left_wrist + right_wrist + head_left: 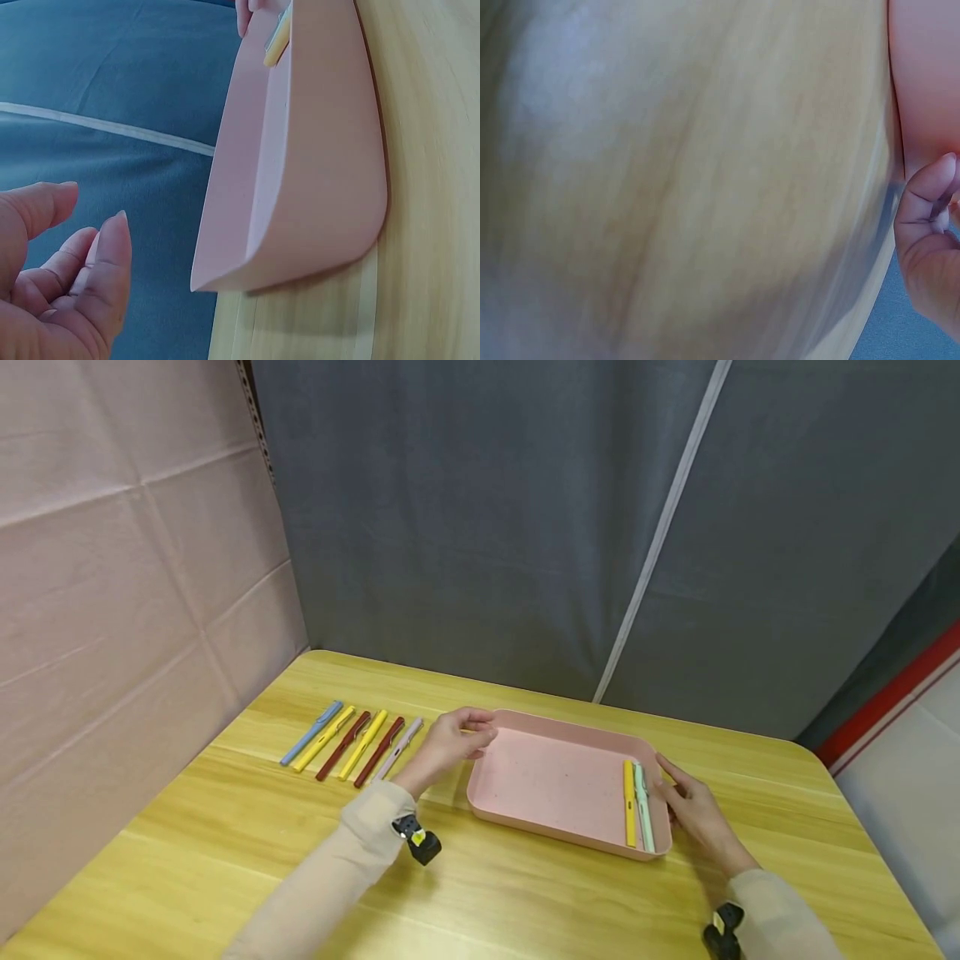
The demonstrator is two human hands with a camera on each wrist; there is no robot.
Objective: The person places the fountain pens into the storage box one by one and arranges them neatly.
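Between my left hand [450,743] and my right hand [697,814], as my head camera sees it, a shallow pink tray [558,781] sits on the wooden table [487,893]. My left hand is at the tray's far left corner, thumb and bent fingers a little apart; my right hand is at the wall of the other end, though I cannot tell whether it really grips. Close to my right hand, inside that wall, a yellow pen [629,802] and a mint green pen [643,810] lie side by side. Off to the left of my left hand, six more lie in a slanting row: a blue pen [311,733], a second yellow pen [324,739], a dark red pen [342,745], a third yellow pen [363,745], another dark red pen [378,752] and, nearest my wrist, a pale lilac pen [397,750]. Beyond both hands hangs a grey curtain [480,527]. From my left wrist, a clear gap shows between my loosely bent left fingers and the tray. From my right wrist, blurred table fills most of the view, and my right hand, partly cut off, has one fingertip at the pink wall.
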